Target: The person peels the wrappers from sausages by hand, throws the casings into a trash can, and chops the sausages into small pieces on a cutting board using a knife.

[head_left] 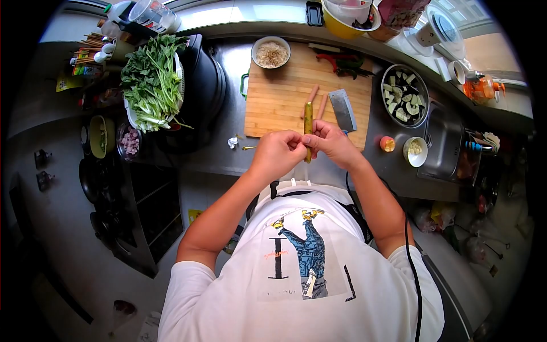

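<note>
A steel desk (228,122) runs across the top of a head-down view, with a bamboo cutting board (279,97) lying flat at its middle. All places below are given from that board.

To the left of the board sits a large colander of leafy greens (152,80). To the right is a round metal bowl of cut eggplant pieces (405,95), and nearer the person a small white bowl of peeled garlic (415,151). At the board's far edge stands a bowl of pale grains (271,53), with red and green chillies (342,62) on its far right corner. A cleaver (342,109) lies on the board's right part, and two pink sausages (317,101) lie beside it.

Over the board's near edge, the person holds a long sausage in yellowish casing (308,128). Its long axis runs straight away from the body, the far end reaching over the board, the near end hanging just below the hands. The left hand (277,154) and right hand (330,142) meet at its lower part, one on each side, equally near. The fingers of both hands are curled closed, pinching it between thumb and fingertips, and they touch each other. The casing looks smooth, glossy and slim, olive-yellow along its whole length.
</note>
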Available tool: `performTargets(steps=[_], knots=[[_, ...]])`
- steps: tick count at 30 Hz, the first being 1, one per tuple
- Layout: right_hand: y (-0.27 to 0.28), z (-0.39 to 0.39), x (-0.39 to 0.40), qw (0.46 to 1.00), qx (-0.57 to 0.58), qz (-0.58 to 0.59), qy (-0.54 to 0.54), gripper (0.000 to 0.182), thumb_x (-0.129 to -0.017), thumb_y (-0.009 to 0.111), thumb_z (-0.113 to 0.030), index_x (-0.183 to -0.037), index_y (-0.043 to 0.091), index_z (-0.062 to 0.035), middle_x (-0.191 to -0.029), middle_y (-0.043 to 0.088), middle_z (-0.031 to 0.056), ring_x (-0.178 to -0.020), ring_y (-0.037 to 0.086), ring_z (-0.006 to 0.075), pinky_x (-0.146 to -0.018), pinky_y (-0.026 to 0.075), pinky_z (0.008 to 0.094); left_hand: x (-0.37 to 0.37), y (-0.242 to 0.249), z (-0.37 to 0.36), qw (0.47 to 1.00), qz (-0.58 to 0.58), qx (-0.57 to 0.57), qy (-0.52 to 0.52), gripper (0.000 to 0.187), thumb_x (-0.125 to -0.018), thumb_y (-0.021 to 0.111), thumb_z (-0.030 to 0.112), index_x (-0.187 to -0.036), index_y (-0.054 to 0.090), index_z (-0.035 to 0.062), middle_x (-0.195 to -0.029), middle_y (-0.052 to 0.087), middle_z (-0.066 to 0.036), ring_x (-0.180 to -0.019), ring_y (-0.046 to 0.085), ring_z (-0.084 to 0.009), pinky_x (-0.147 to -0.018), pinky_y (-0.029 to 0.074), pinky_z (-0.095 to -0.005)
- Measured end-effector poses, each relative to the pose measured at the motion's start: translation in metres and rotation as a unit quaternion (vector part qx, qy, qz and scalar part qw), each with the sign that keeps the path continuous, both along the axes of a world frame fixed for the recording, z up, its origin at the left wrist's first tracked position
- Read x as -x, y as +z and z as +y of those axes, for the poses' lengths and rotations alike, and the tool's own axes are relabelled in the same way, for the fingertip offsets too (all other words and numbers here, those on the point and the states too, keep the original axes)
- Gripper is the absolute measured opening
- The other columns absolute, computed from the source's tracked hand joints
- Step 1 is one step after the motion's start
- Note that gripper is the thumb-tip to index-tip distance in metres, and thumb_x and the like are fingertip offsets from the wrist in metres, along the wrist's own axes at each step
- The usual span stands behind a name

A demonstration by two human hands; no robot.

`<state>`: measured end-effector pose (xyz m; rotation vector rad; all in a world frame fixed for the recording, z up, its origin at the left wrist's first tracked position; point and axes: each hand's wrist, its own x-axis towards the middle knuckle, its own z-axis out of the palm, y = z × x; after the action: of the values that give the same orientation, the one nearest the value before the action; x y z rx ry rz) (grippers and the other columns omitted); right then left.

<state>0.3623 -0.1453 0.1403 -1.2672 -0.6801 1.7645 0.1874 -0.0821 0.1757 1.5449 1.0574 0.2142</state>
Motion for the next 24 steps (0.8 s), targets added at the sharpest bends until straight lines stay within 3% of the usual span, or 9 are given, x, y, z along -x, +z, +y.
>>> performTargets(steps=[7,11,18,22,24], knots=[[-0.006,-0.001,0.003,1.0,-0.005,-0.011,-0.005,0.027,-0.09,0.073,-0.027,-0.092,0.057,-0.0048,-0.078,0.064,0.0024,-0.064,0.06,0.0084,-0.058,0.049,0.0223,-0.002,0.004,0.002,0.998,0.05,-0.024,-0.016,0.018,-0.079,0.067,0.018,-0.083,0.073,0.0024,-0.068,0.069,-0.01,-0.059,0.066,-0.0152,-0.06,0.052,-0.0278],[-0.006,-0.001,0.003,1.0,-0.01,0.0,-0.002,0.027,-0.091,0.071,-0.027,-0.095,0.059,-0.004,-0.08,0.065,0.0028,-0.066,0.06,0.0084,-0.059,0.05,0.0226,-0.002,-0.002,0.0,0.999,-0.004,0.025,0.023,0.014,-0.08,0.066,0.014,-0.081,0.072,0.0006,-0.066,0.069,-0.007,-0.058,0.064,-0.0119,-0.06,0.052,-0.0278],[0.002,-0.003,0.0,0.999,-0.008,0.042,0.025,0.034,-0.095,0.064,-0.023,-0.119,0.059,-0.0002,-0.092,0.067,0.0044,-0.079,0.063,0.0101,-0.072,0.051,0.0253,0.003,-0.023,0.003,0.977,-0.141,0.155,0.047,0.015,-0.084,0.065,0.01,-0.075,0.067,-0.0015,-0.066,0.067,-0.004,-0.064,0.061,-0.0082,-0.072,0.053,-0.0245],[0.006,-0.003,0.002,0.998,-0.016,0.054,0.021,0.042,-0.095,0.061,-0.018,-0.131,0.052,0.0002,-0.102,0.067,0.0059,-0.087,0.063,0.011,-0.077,0.051,0.0254,0.006,-0.031,0.003,0.968,-0.165,0.186,0.036,0.014,-0.084,0.066,0.01,-0.074,0.065,-0.001,-0.067,0.064,-0.001,-0.068,0.059,-0.0069,-0.071,0.051,-0.0233],[0.009,-0.004,0.002,0.997,-0.009,0.074,0.017,0.045,-0.095,0.061,-0.018,-0.134,0.049,0.0002,-0.103,0.067,0.0061,-0.088,0.063,0.0111,-0.076,0.051,0.0254,0.007,-0.03,0.003,0.946,-0.155,0.275,0.07,0.012,-0.084,0.066,0.009,-0.076,0.065,0.0002,-0.07,0.063,0.001,-0.07,0.057,-0.0051,-0.065,0.048,-0.0224]])
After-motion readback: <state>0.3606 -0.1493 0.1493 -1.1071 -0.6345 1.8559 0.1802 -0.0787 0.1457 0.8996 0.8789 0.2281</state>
